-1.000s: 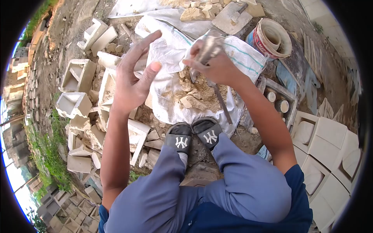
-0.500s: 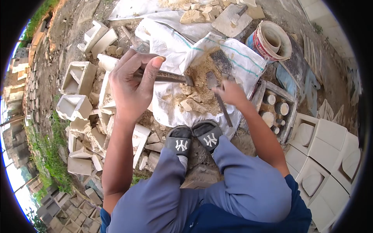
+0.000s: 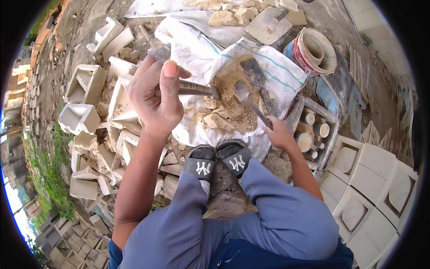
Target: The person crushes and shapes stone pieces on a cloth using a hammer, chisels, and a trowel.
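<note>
My left hand (image 3: 156,96) is closed around a dark metal bar (image 3: 195,88) with a flat, squared end, which reaches over the heap of sandy powder (image 3: 235,107). My right hand (image 3: 280,133) grips the handle end of a small trowel (image 3: 255,109). Its rounded blade rests at the powder, just right of the bar's end. Beyond it a dark flat-bladed tool (image 3: 254,73) lies on the white sack (image 3: 286,71) under the powder. Pale broken chunks (image 3: 217,120) sit at the heap's near side.
To the right stand a bucket (image 3: 329,60), a wooden box (image 3: 333,148) holding several round pieces, and stacked pale blocks (image 3: 374,168). Hollow blocks (image 3: 85,85) and broken pieces lie left. A square trowel (image 3: 264,32) lies beyond the sack. My sandalled feet (image 3: 234,159) are at its near edge.
My right hand has moved down and right, from near the trowel's middle to its handle end, and the handle has swung. My left hand has shifted slightly right, still holding the bar.
</note>
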A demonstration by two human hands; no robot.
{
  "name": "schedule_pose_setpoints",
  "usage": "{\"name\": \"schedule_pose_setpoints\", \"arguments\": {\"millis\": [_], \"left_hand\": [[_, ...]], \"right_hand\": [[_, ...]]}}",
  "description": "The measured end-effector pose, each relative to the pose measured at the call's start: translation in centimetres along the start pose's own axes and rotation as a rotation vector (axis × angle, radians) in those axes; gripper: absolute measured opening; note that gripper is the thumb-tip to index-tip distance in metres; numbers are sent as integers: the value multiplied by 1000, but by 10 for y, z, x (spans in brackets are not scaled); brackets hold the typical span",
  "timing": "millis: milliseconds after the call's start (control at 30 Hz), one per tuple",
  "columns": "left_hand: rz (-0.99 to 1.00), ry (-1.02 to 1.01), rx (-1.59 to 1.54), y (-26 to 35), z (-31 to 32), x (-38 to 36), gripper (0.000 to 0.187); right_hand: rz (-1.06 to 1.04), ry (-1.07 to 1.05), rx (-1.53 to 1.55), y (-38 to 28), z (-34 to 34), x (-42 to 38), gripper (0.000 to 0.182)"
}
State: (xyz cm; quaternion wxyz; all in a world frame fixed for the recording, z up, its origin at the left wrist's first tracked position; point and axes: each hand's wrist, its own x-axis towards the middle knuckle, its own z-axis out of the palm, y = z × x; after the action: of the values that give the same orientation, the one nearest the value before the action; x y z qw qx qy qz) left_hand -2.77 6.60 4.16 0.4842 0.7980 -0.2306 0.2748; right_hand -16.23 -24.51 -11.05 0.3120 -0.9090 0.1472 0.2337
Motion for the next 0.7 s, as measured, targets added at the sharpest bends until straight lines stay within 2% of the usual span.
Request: {"name": "schedule_pose_setpoints", "arguments": {"millis": [67, 100, 167, 200, 233, 267, 300, 333, 367, 433, 500, 600, 700], "left_hand": [[-9, 65, -90, -7, 4, -10, 51], [-14, 126, -185, -9, 6, -13, 51], [-3, 138, -264, -9, 12, -15, 50], [-16, 191, -381, -10, 15, -16, 48], [-27, 244, -497, -10, 18, -16, 47], [-13, 219, -587, -6, 22, -16, 41], [-14, 215, -585, -4, 25, -18, 41], [-99, 209, -666, -2, 28, -21, 40], [-184, 205, -746, -1, 30, -23, 40], [-196, 176, -776, 2, 32, -25, 43], [-182, 135, -800, 7, 35, -27, 46], [-184, 145, -840, 11, 40, -29, 48], [-189, 150, -817, 12, 39, -30, 50]], "right_hand": [[-195, -9, 14, -9, -36, -7, 36], [-195, -11, 15, -19, -50, -9, 36], [-196, 128, -7, -37, -73, -8, 31], [-246, 229, -1, -44, -76, -3, 19], [-245, 231, -1, -49, -74, 5, 19], [-367, 362, 99, -55, -70, 16, 14], [-484, 491, 200, -60, -64, 27, 16], [-483, 491, 203, -65, -49, 40, 16], [-657, 464, 552, -68, -30, 56, 24], [-828, 424, 904, -77, -15, 72, 37], [-633, 210, 1000, -90, -13, 77, 49], [-714, 292, 1160, -122, -36, 73, 53], [-661, 313, 1288, -149, -60, 50, 54]]}}
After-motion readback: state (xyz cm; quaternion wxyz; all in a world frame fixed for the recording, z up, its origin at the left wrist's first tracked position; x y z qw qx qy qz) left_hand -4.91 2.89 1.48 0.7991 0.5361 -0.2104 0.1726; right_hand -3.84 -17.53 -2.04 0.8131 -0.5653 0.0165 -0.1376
